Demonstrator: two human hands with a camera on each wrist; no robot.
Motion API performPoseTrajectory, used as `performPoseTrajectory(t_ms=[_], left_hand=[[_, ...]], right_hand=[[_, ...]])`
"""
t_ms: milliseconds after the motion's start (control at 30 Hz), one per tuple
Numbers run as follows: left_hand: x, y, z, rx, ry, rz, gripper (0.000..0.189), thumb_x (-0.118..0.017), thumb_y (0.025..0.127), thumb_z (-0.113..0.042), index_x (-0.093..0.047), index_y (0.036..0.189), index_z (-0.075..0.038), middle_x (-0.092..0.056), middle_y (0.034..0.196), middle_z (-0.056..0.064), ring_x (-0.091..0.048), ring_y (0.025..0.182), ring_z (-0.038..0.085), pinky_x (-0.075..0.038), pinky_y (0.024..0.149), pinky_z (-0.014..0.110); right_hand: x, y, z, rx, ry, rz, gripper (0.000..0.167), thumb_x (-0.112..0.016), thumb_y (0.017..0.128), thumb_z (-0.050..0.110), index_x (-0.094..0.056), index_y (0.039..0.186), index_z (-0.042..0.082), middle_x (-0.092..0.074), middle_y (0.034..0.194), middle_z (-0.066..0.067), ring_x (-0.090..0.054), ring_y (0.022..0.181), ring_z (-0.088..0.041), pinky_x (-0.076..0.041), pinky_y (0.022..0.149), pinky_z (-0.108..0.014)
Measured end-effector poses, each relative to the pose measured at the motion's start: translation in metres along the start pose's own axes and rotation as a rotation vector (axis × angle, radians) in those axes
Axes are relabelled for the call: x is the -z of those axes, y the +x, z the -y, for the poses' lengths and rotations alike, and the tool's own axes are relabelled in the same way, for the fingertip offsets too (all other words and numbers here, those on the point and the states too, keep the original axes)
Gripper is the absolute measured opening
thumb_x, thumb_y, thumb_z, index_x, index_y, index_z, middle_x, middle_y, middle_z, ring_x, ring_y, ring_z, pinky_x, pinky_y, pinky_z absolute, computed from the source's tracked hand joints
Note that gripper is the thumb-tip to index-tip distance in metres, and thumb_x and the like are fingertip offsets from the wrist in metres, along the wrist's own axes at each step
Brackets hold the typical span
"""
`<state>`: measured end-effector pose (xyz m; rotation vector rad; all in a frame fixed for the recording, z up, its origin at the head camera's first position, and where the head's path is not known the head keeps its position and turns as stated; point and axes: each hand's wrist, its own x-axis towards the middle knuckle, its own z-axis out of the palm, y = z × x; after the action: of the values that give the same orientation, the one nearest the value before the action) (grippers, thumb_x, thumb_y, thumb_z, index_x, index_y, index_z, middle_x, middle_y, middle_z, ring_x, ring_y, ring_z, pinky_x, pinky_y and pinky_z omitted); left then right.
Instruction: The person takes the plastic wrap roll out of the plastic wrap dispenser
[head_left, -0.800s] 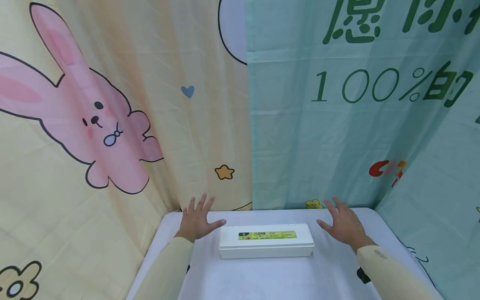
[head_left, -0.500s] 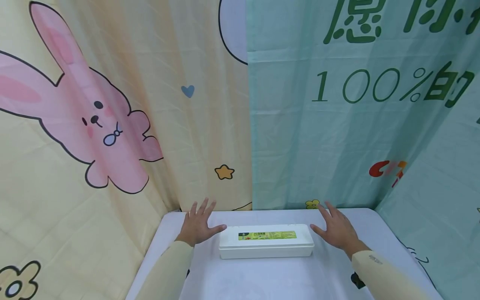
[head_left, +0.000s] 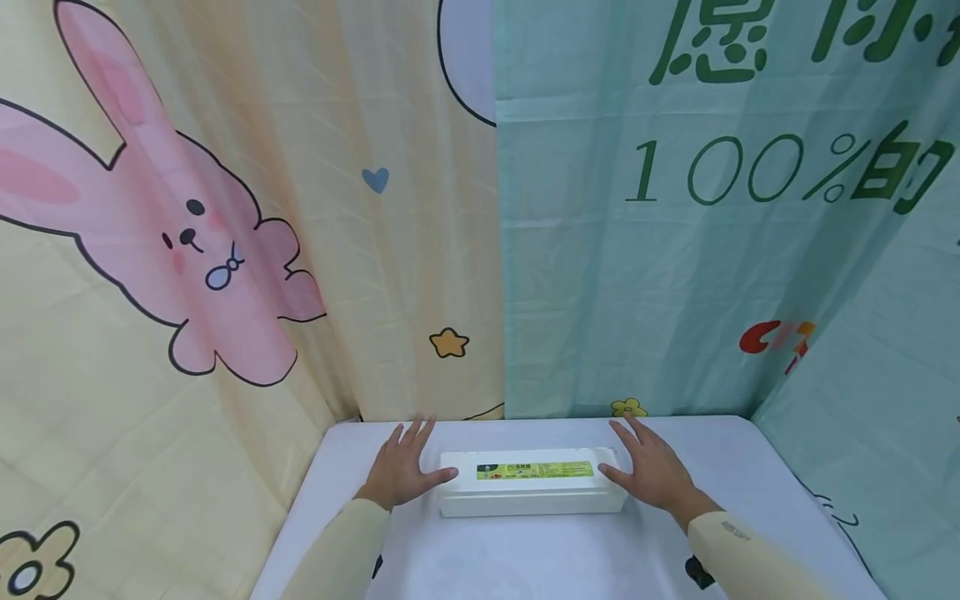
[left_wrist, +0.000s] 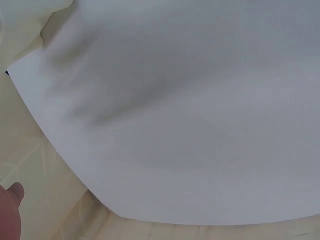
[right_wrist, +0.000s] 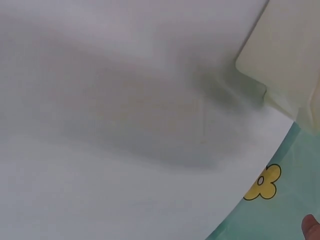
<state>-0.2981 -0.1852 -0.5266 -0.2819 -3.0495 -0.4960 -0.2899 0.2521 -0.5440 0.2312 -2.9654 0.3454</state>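
Note:
A long white lidded box (head_left: 525, 504) with a yellow-green label (head_left: 534, 471) lies crosswise on the white table. My left hand (head_left: 399, 473) hovers by its left end, fingers spread and thumb pointing at the lid. At the other end is my right hand (head_left: 654, 468), also spread, its thumb overlapping the lid's corner in the head view; contact cannot be told. Part of the box (left_wrist: 25, 30) enters the left wrist view at upper left. The right wrist view has a rounded box corner (right_wrist: 285, 50) at upper right and a fingertip (right_wrist: 311, 227) below.
The white tabletop (head_left: 525, 558) spreads around the box. Behind it hang a cream curtain (head_left: 405, 275) with a pink rabbit and a pale green curtain (head_left: 570, 292) with lettering. Dark straps or devices (head_left: 699, 573) show beneath the sleeves.
My right hand has moved left and lower, closer to the box's right end. The left hand has shifted slightly lower and to the right. The box has stayed in place.

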Motion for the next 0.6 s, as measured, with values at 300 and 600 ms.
performPoseTrajectory(t_ms=[300,600], left_hand=[[-0.019,-0.009,-0.001,0.051,-0.075,0.045,0.108,-0.067,0.079,-0.077,-0.026,0.163,-0.024,-0.030,0.168,0.011,-0.029,0.152,0.049,-0.027,0.123,0.067],[-0.038,-0.014,0.001,0.113,-0.154,0.045,0.122,-0.075,0.071,-0.077,-0.021,0.164,-0.020,-0.034,0.167,0.009,-0.034,0.151,0.042,-0.030,0.124,0.063]], right_hand=[[-0.012,-0.004,0.012,0.028,0.065,0.029,0.093,-0.069,0.084,0.068,-0.042,0.155,0.016,-0.034,0.164,-0.019,-0.041,0.144,-0.047,-0.040,0.114,-0.068],[-0.027,-0.005,0.026,0.039,0.076,0.048,0.096,-0.073,0.079,0.071,-0.044,0.154,0.019,-0.034,0.164,-0.015,-0.039,0.146,-0.044,-0.037,0.117,-0.068]])
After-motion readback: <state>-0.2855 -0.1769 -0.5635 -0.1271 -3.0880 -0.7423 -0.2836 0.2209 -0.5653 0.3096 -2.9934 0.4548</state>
